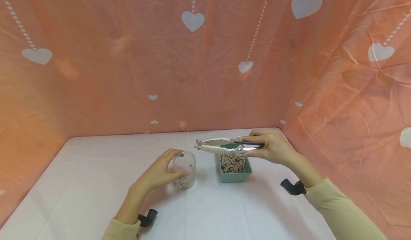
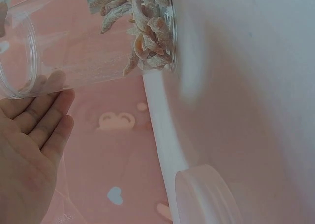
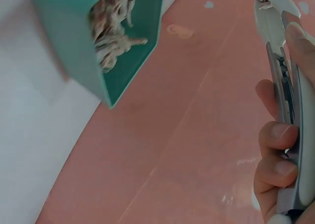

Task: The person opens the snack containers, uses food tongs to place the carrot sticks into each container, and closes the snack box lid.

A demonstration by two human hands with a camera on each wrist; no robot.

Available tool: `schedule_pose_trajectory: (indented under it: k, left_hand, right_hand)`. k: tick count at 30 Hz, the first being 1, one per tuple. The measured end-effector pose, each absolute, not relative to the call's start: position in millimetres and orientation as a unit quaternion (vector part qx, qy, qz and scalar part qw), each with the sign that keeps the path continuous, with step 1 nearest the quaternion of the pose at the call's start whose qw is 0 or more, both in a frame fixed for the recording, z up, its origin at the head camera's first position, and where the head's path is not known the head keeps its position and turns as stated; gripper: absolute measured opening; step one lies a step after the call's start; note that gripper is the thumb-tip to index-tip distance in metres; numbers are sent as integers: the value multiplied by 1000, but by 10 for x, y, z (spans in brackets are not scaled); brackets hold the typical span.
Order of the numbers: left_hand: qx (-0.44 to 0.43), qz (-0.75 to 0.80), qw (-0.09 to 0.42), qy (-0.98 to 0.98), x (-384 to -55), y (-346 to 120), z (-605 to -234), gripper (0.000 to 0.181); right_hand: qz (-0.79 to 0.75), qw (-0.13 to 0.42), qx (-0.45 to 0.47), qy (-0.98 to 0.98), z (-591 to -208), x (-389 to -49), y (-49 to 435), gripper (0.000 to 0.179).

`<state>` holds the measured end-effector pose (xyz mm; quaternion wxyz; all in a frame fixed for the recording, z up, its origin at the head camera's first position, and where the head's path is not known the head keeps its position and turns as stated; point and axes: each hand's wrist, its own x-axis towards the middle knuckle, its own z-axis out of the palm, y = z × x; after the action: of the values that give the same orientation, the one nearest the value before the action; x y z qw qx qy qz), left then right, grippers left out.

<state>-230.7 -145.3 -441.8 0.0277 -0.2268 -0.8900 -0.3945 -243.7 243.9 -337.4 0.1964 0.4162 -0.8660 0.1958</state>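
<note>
My left hand [image 1: 162, 172] holds a clear jar [image 1: 192, 177] near its rim, thumb on one side and fingers on the other. Pale brown dried strips [image 2: 150, 34] lie at the jar's bottom. My right hand [image 1: 271, 145] grips tongs [image 1: 250, 148] with white scalloped heads, level above the table. A few brown strips [image 1: 199, 143] are pinched at the tongs' tips, up and to the right of the jar's mouth. Below the tongs stands a green box [image 1: 236, 178] holding many similar strips [image 3: 115, 42]; the tongs partly cover it in the head view.
A white-covered table [image 1: 218, 211] carries everything. In the left wrist view a round, pinkish translucent lid-like thing [image 2: 204, 194] lies on it. Orange sheeting [image 1: 205, 72] with white hearts hangs behind and at the sides.
</note>
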Motion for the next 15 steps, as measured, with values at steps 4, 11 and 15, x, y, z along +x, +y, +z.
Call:
schedule_pose_trajectory:
  k: [4,11,15]
  left_hand:
    - [-233,-393,29,-889,-2305,-1455,-4416,74]
    - [-238,-393,23,-888,-2301,-1464,-4419,74]
    - [-236,-399,21,-886,-2300,-1464,-4416,72]
  right_hand:
    - [201,173,410,-873,-3377,-2433,2317,50]
    - [192,157,417,-874,-3406,-2450,2144,49]
    - [189,155,425,-871,-3427,-2472,2065,50]
